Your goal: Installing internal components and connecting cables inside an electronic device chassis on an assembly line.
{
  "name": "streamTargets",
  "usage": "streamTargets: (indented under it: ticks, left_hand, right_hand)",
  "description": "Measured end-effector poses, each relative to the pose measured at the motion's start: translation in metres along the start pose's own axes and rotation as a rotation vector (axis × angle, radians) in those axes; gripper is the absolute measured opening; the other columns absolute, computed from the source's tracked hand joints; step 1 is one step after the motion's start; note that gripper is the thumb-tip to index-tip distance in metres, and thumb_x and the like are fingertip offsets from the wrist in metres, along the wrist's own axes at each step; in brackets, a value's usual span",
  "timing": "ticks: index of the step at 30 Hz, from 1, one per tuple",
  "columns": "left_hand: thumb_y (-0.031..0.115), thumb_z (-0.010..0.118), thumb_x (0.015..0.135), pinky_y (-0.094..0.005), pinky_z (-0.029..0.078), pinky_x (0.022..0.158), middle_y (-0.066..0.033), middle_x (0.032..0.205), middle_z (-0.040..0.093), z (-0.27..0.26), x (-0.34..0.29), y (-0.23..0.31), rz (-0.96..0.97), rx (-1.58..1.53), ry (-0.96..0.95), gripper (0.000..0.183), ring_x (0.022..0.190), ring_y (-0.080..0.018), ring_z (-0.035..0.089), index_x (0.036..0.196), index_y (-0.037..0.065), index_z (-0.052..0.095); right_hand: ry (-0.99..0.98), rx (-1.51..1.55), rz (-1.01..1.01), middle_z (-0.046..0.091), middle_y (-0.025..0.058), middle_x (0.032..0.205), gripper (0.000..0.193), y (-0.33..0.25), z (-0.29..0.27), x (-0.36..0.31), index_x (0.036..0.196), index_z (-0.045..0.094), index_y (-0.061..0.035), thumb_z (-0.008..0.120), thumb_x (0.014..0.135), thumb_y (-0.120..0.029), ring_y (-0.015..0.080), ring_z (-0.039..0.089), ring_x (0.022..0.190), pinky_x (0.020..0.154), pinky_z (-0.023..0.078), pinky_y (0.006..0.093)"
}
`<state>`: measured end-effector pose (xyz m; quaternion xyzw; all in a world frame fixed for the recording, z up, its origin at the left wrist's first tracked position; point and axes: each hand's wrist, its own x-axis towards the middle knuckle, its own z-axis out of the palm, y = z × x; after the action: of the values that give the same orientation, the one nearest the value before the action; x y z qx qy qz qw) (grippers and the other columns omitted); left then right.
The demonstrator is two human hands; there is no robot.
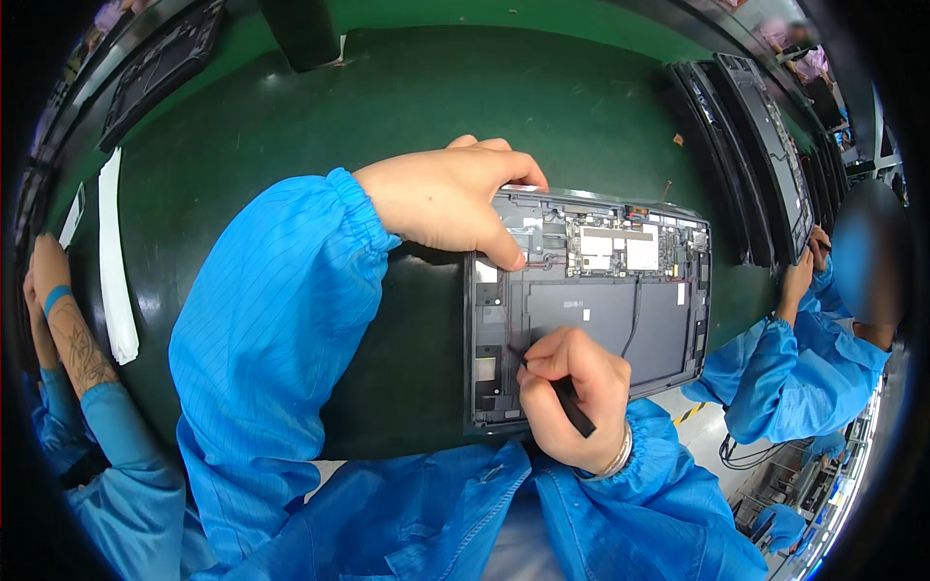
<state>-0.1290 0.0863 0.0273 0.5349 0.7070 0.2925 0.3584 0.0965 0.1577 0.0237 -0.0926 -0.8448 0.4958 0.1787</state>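
An opened tablet-like device (605, 334) lies on the green table in front of me, its inside facing up. A circuit board (620, 250) with pale metal shields runs along its far side, and a thin black cable crosses the large dark panel below. My left hand (450, 201) grips the far left corner, thumb on the inner frame and fingers over the far edge. Pinched in my right hand (581, 392) is a slim black pen-like tool (574, 411); its tip points at the device's left inner frame. Whether the tip touches cannot be made out.
Several similar dark devices (765, 155) lean in a row at the right, where a co-worker's hands (799, 271) hold one. Another co-worker's arm (73, 329) is at the left, near a white strip (114, 261). A dark panel (163, 73) and a black post (298, 34) stand at the back.
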Motion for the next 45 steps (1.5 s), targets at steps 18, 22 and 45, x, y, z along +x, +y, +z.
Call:
streamTargets:
  ticks: [18, 22, 45]
  left_hand:
    - [0.015, 0.072, 0.079, -0.0380, 0.033, 0.103, -0.0102, 0.118, 0.050, 0.019, -0.018, -0.008, 0.137, -0.049, 0.131, 0.057, 0.116, -0.0291, 0.040, 0.131, 0.006, 0.051]
    - [0.014, 0.072, 0.079, -0.0382, 0.034, 0.103, -0.0104, 0.118, 0.050, 0.019, -0.020, -0.011, 0.166, -0.050, 0.140, 0.057, 0.114, -0.0292, 0.040, 0.131, 0.005, 0.050]
    - [0.018, 0.072, 0.080, -0.0391, 0.032, 0.104, -0.0109, 0.119, 0.050, 0.016, -0.016, -0.010, 0.146, -0.076, 0.104, 0.058, 0.116, -0.0290, 0.039, 0.132, 0.006, 0.050]
  right_hand:
    - [-0.267, 0.246, 0.356, 0.058, 0.0069, 0.066, 0.013, -0.004, -0.017, 0.017, 0.069, 0.048, 0.0004, 0.056, 0.078, 0.006, 0.0071, 0.050, 0.058, 0.051, 0.041, 0.0259]
    - [-0.082, 0.411, 0.305, 0.061, 0.0074, 0.080, 0.010, -0.001, -0.008, 0.023, 0.082, 0.050, 0.0010, 0.056, 0.082, 0.009, 0.0069, 0.053, 0.067, 0.057, 0.042, 0.0232]
    - [0.069, 0.132, 0.157, 0.058, 0.0055, 0.066, 0.010, 0.005, 0.008, 0.021, 0.088, 0.050, -0.0005, 0.059, 0.087, 0.001, 0.0074, 0.053, 0.057, 0.052, 0.042, 0.0257]
